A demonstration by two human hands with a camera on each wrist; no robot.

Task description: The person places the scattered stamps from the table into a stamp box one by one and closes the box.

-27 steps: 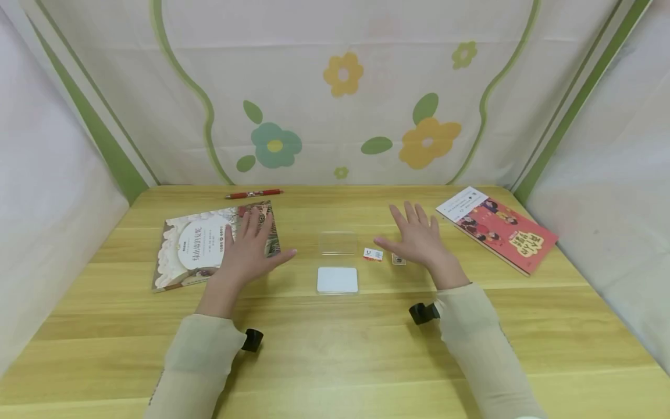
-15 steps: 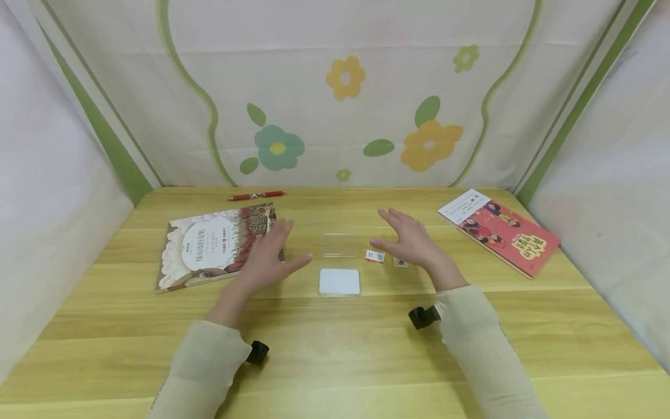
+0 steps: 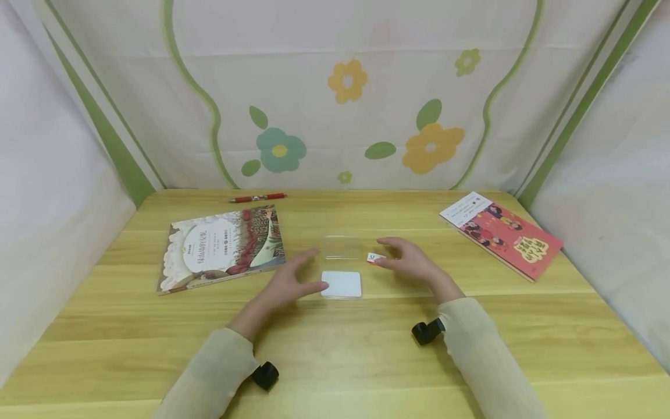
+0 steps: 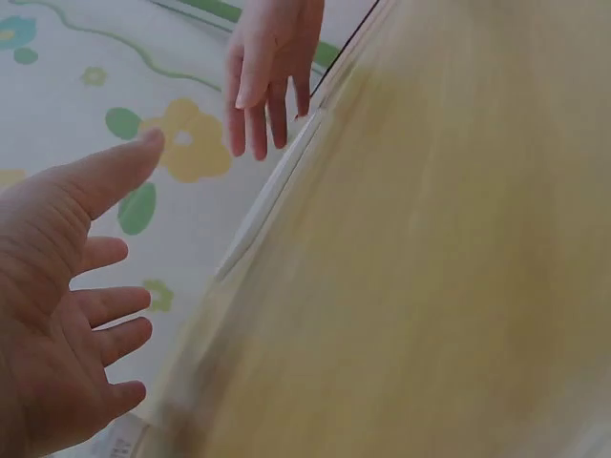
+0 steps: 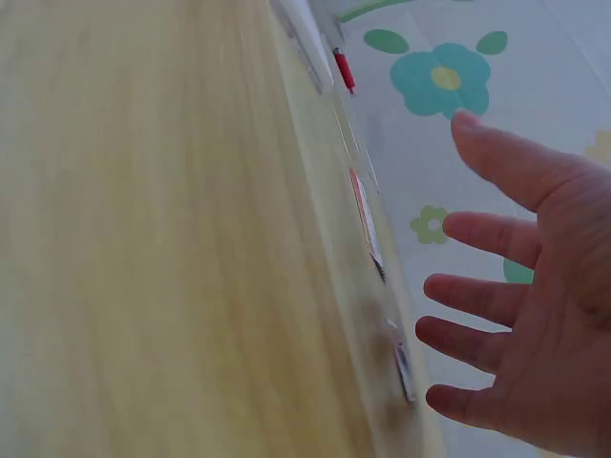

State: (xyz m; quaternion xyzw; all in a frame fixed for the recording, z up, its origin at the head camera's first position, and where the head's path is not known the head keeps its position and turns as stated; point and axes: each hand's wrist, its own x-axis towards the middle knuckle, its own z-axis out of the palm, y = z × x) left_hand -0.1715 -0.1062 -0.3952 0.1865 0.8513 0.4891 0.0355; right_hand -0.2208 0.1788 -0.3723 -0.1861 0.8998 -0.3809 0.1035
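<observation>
Fingers (image 4: 110, 303) of left hand (image 3: 285, 286): spread apart, with nothing between them. The thumb points to the left edge of the white rectangle; whether it touches, I cannot tell from the head view.
Fingers of right hand (image 3: 410, 261): also wide apart and holding nothing, as the right wrist view shows. In the head view, the thumb covers one end of the small card.
Wooden table (image 3: 335, 361): light yellow-brown, with grain running from side to side.
White rectangle (image 3: 341, 283): flat on the table between the two hands, with a clear rim around it.
Small card (image 3: 373, 258): white with a red edge, lying to the right of the white rectangle and a little farther.
Second small piece (image 5: 402, 370): on the table, near the small card; the right hand hides it from the head view.
Clear plastic case (image 3: 341, 247): just beyond the white rectangle, apart from it.
Illustrated book (image 3: 225, 247): at the left, slightly turned, with a white oval on its cover.
Red book (image 3: 505, 237): at the right, lying at a slant, with a yellow title patch.
Red pen (image 3: 258, 198): behind the illustrated book, near the far table edge.
Cloth backdrop (image 3: 293, 75): pale, printed with orange and teal flowers.
</observation>
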